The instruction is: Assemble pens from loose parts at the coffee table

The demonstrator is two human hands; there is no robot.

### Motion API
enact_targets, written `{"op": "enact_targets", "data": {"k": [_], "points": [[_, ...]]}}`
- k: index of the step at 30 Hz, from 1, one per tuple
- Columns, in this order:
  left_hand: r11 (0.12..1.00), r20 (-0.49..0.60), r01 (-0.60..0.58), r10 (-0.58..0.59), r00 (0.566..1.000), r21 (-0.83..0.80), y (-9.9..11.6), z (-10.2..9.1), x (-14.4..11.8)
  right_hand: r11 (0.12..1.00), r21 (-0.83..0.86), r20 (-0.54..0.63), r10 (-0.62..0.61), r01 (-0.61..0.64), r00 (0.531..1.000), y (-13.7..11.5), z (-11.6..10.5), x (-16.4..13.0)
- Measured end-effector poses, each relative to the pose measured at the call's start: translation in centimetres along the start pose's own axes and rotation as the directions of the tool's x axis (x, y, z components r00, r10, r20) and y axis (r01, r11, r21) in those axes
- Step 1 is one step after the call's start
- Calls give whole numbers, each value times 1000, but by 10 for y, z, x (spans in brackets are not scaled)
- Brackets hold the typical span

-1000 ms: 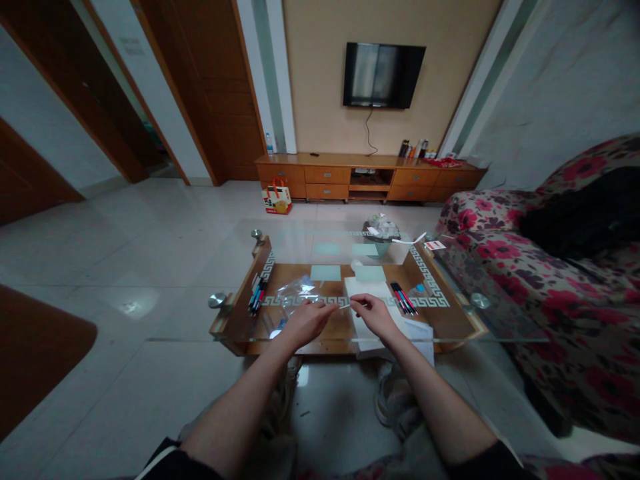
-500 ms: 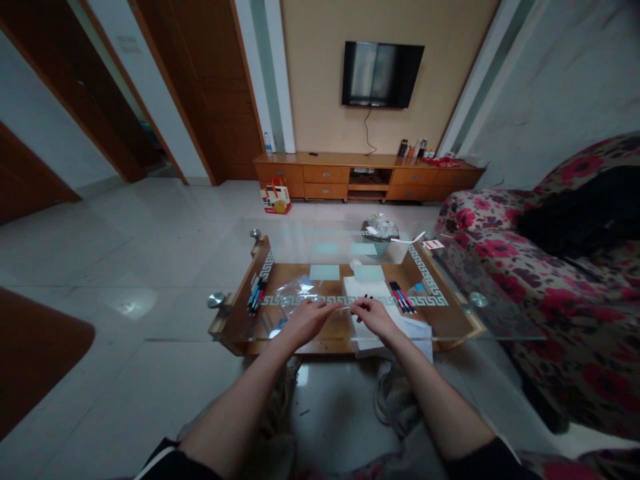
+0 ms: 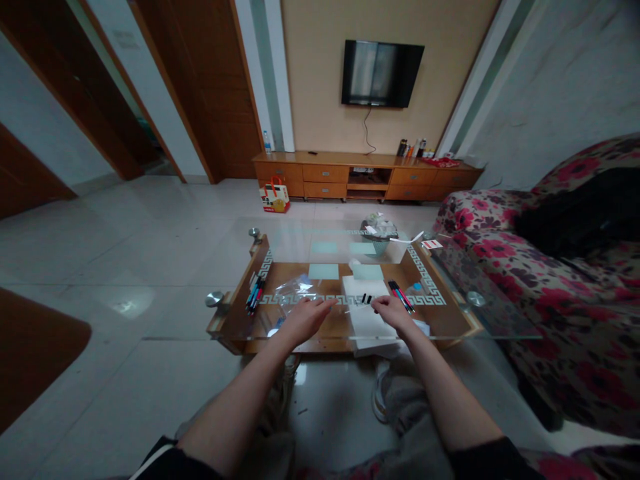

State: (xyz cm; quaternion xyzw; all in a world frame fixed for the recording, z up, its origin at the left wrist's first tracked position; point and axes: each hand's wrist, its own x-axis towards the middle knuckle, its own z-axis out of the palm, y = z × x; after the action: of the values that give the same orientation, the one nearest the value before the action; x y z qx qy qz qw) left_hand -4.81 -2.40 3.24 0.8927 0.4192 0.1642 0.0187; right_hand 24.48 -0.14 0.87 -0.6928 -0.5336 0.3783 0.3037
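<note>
My left hand (image 3: 305, 319) rests over the near edge of the glass coffee table (image 3: 465, 327), fingers stretched to the right; whether it holds something thin and clear is too small to tell. My right hand (image 3: 396, 311) is a short way to the right, above a white sheet of paper (image 3: 367, 321), pinching a small black pen (image 3: 367, 299) whose tip points left. A gap separates the two hands. A clear plastic bag (image 3: 297, 288) lies just beyond my left hand.
Several coloured pens (image 3: 255, 294) lie at the table's left end, and red and black pens (image 3: 401, 295) lie beside my right hand. A flowered sofa (image 3: 550, 280) stands at the right. A TV cabinet (image 3: 367, 175) lines the far wall.
My right hand has drawn away to the right with the black pen, opening a gap from my left hand. The left hand has barely moved.
</note>
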Motion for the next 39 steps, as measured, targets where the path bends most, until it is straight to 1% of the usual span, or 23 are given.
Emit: {"op": "enact_targets", "data": {"k": [3,7,12,18,21,24,27,33,39], "points": [[1000,15,4,-4,1000,6,0,0,0,986,-153,14,-66,68,998,6,7,2],[1000,6,8,-8,1000,5,0,0,0,927,-360,35,-94,100,995,7,12,2],[999,0,12,-12,1000,-31,0,-1,0,871,-483,53,-77,93,996,7,11,-1],[998,6,30,-29,1000,-55,0,0,-1,789,-610,42,-53,68,998,6,14,-4],[998,16,23,-22,1000,-53,-1,1,0,771,-631,44,-71,82,997,2,18,-8],[999,20,19,-18,1000,-43,-3,3,0,771,-625,53,-108,117,993,-5,23,-12],[999,22,14,-14,1000,-41,-4,5,1,776,-620,41,-117,118,992,-10,26,-16],[999,19,3,-2,1000,-51,-3,2,0,769,-621,27,-171,151,985,-11,27,-18],[998,42,15,-13,999,-63,-2,-1,-1,763,-636,24,-134,118,991,-13,27,-19]]}}
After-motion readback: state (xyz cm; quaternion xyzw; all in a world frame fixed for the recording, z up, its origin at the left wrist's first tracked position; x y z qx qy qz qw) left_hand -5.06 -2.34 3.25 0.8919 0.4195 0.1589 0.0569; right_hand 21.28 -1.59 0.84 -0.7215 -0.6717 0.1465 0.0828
